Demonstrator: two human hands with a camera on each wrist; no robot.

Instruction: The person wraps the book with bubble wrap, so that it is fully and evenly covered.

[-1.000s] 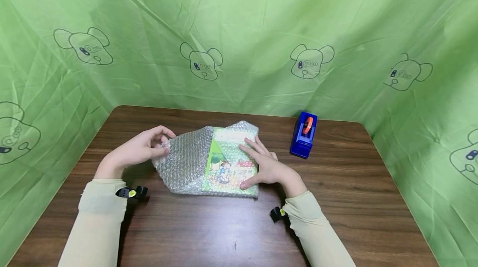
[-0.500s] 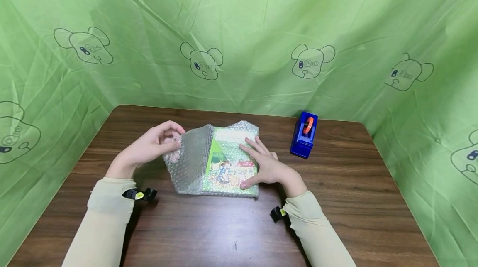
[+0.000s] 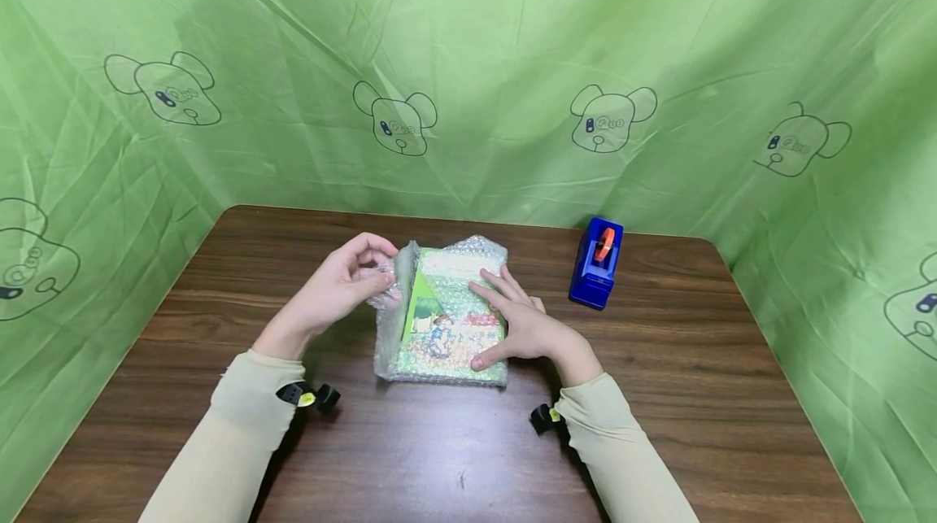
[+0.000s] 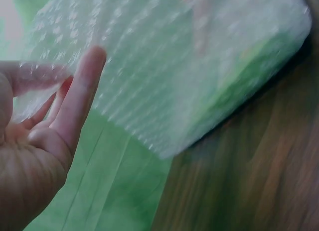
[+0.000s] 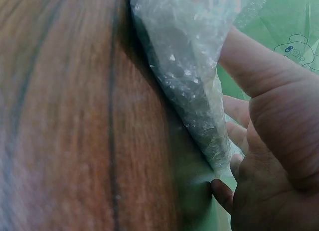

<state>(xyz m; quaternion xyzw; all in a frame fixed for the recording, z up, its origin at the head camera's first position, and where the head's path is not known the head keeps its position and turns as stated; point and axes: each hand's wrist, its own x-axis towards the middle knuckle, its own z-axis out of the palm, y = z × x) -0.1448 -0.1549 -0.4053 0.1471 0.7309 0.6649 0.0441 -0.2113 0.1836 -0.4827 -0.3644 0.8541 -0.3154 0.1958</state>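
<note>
A green picture book (image 3: 442,320) lies on the table under a layer of bubble wrap (image 3: 468,248). My left hand (image 3: 340,287) pinches the loose left end of the wrap between thumb and fingers and holds it raised beside the book's left edge. In the left wrist view, the lifted bubble wrap (image 4: 142,76) stretches from the fingertips over to the wrapped book. My right hand (image 3: 538,333) rests with spread fingers on the right part of the book. The right wrist view has the thumb (image 5: 264,64) over the wrapped edge.
A blue tape dispenser (image 3: 594,267) with an orange roll core stands at the back right of the wooden table (image 3: 695,393). Green printed cloth (image 3: 498,35) hangs behind the table and along both sides.
My left hand has moved right, lifting the wrap's left end and folding it toward the book, so less wrap lies flat on the left. The right hand has stayed in place.
</note>
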